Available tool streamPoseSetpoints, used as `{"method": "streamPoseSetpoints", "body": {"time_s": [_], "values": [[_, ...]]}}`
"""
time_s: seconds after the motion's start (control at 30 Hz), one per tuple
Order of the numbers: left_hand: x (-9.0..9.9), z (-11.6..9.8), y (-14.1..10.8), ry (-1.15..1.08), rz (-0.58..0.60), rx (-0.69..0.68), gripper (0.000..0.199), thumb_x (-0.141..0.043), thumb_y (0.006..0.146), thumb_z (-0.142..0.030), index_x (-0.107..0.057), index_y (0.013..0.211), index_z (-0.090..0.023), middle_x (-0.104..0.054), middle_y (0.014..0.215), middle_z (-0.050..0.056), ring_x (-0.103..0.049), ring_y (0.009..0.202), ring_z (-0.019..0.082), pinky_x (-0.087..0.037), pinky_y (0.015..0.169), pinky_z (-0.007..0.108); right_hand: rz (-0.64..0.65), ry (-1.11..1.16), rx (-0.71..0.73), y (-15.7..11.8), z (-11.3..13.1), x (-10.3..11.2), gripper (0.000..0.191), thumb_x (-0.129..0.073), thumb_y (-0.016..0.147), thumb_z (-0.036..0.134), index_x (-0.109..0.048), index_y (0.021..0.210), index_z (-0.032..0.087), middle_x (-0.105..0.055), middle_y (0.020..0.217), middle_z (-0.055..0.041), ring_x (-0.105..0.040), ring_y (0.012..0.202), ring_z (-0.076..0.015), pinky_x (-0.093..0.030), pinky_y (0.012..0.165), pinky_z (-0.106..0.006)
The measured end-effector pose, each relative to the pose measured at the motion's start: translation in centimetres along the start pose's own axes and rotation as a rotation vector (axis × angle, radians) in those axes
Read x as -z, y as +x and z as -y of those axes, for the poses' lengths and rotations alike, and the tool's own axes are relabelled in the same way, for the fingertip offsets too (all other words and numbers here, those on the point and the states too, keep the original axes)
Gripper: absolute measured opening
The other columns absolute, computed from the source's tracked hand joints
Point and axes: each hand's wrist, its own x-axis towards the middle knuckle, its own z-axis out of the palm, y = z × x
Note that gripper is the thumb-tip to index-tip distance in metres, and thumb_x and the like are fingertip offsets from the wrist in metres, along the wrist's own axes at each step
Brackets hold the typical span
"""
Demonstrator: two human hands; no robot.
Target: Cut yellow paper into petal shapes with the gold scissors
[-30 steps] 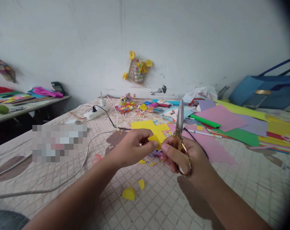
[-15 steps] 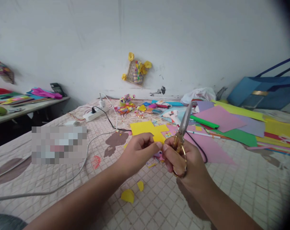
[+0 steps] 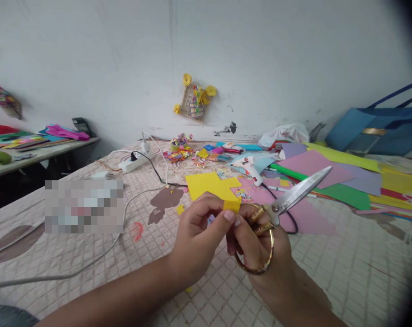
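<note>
Between its thumb and fingers, my left hand (image 3: 197, 238) pinches a small yellow paper piece (image 3: 231, 206). My right hand (image 3: 279, 263) has gold-handled scissors (image 3: 296, 193) hooked on its fingers, the silver blades together and pointing up to the right. The right thumb tip meets the left thumb at the lower edge of the small piece; the other right fingertips are partly hidden behind it. Flat on the table just beyond my hands lies a larger yellow paper sheet (image 3: 203, 184) with a notched outline.
A white hot glue gun (image 3: 251, 169) lies past the scissors, its black cord curving right. Coloured sheets (image 3: 321, 165) spread over the right side. A power strip (image 3: 136, 162) and white cable (image 3: 124, 222) are on the left. Yellow scraps (image 3: 180, 209) dot the patterned tablecloth.
The scissors have swung from nearly upright to leaning right. My hands have turned, so more of the small yellow piece shows above my thumbs. My left forearm now covers the nearer yellow scraps.
</note>
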Motion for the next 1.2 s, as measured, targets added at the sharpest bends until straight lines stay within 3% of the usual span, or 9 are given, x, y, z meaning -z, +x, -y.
{"method": "streamPoseSetpoints", "body": {"time_s": [0.23, 0.4, 0.47, 0.6, 0.73, 0.93, 1.1, 1.2], "values": [[0.2, -0.7, 0.3, 0.143, -0.027, 0.037, 0.019, -0.058, 0.077, -0.025, -0.051, 0.063, -0.015, -0.045, 0.071, -0.002, -0.048, 0.044, 0.005, -0.041, 0.033, 0.02, -0.033, 0.022, -0.034, -0.1, -0.2, -0.4, 0.025, -0.056, 0.084, 0.033, -0.048, 0.065, 0.019, -0.048, 0.047, 0.0063, -0.044, 0.039, -0.0051, -0.034, 0.036, -0.014], [1.2, -1.5, 1.2, 0.345, 0.045, -0.011, 0.019, -0.055, 0.079, -0.024, -0.051, 0.063, -0.015, -0.048, 0.064, -0.002, -0.049, 0.055, 0.008, -0.042, 0.048, 0.021, -0.042, -0.056, -0.015, 0.3, -0.2, 0.1, 0.018, -0.058, 0.081, 0.034, -0.055, 0.071, 0.019, -0.053, 0.052, 0.0047, -0.049, 0.04, -0.0073, -0.038, 0.036, -0.017], [1.6, -1.9, 1.8, 0.436, 0.098, -0.033, 0.018, -0.054, 0.079, -0.024, -0.052, 0.064, -0.015, -0.049, 0.062, -0.002, -0.048, 0.057, 0.009, -0.041, 0.051, 0.022, -0.047, -0.101, 0.025, 0.4, -0.1, 0.5, 0.017, -0.057, 0.082, 0.034, -0.057, 0.074, 0.019, -0.053, 0.053, 0.0045, -0.05, 0.041, -0.0079, -0.04, 0.038, -0.018], [2.1, -2.9, 2.7, 0.663, 0.323, -0.023, 0.015, -0.053, 0.077, -0.017, -0.054, 0.063, -0.014, -0.051, 0.059, -0.002, -0.044, 0.056, 0.008, -0.036, 0.052, 0.02, -0.055, -0.152, 0.043, 0.7, 0.1, 1.2, 0.013, -0.057, 0.081, 0.033, -0.057, 0.082, 0.02, -0.052, 0.052, 0.0059, -0.048, 0.04, -0.0073, -0.039, 0.038, -0.018], [2.5, -3.7, 3.3, 0.857, 0.458, -0.087, 0.019, -0.053, 0.077, -0.017, -0.051, 0.058, -0.014, -0.048, 0.055, -0.004, -0.042, 0.053, 0.006, -0.032, 0.05, 0.019, 0.044, -0.334, -0.011, 1.1, 0.5, 1.8, 0.013, -0.055, 0.081, 0.031, -0.056, 0.078, 0.019, -0.047, 0.047, 0.0066, -0.044, 0.04, -0.0082, -0.036, 0.038, -0.019], [3.0, -3.7, 3.8, 1.128, 0.492, -0.116, 0.019, -0.052, 0.077, -0.021, -0.053, 0.06, -0.014, -0.051, 0.056, -0.002, -0.043, 0.054, 0.008, -0.033, 0.052, 0.02, 0.238, -0.658, -0.063, 2.2, 0.9, 3.0, 0.024, -0.049, 0.084, 0.034, -0.049, 0.066, 0.018, -0.047, 0.053, 0.004, -0.044, 0.045, -0.0091, -0.033, 0.041, -0.021], [3.1, -3.8, 3.8, 1.192, 0.559, -0.117, 0.014, -0.051, 0.075, -0.019, -0.059, 0.065, -0.014, -0.056, 0.058, -0.001, -0.046, 0.054, 0.008, -0.033, 0.051, 0.02, 0.339, -0.704, -0.107, 2.3, 1.1, 3.4, 0.018, -0.047, 0.085, 0.033, -0.051, 0.074, 0.018, -0.046, 0.055, 0.0039, -0.043, 0.048, -0.0103, -0.03, 0.042, -0.021], [3.1, -3.8, 3.8, 1.2, 0.586, -0.088, 0.013, -0.051, 0.074, -0.018, -0.06, 0.066, -0.014, -0.059, 0.06, -0.001, -0.048, 0.054, 0.009, -0.033, 0.051, 0.02, 0.363, -0.706, -0.093, 2.2, 1.3, 3.4, 0.016, -0.049, 0.083, 0.027, -0.048, 0.069, 0.019, -0.044, 0.056, 0.0039, -0.04, 0.049, -0.0103, -0.029, 0.043, -0.021]]}}
